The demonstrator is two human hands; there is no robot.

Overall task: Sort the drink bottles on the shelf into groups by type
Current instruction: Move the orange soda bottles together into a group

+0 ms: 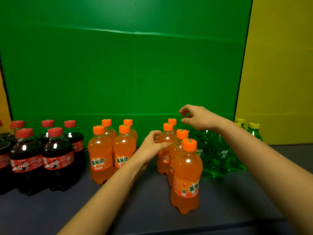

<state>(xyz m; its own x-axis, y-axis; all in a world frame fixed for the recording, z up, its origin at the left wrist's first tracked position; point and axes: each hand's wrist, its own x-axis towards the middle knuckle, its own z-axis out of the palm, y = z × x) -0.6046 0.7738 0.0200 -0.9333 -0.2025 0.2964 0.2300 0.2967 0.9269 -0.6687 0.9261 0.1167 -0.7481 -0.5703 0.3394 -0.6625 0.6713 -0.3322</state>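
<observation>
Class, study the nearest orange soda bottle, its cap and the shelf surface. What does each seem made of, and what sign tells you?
The nearest orange soda bottle looks like clear glossy plastic: sharp highlights, drink colour showing through. Its cap seems opaque orange plastic with a duller sheen. The shelf surface is dark and matte, without reflections; its material cannot be told.

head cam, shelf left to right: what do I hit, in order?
red-capped cola bottles → four orange bottles → left hand → second orange group → green bottles → yellow-capped green bottles. The right hand is left out because it overlaps the orange and green bottles.
</observation>
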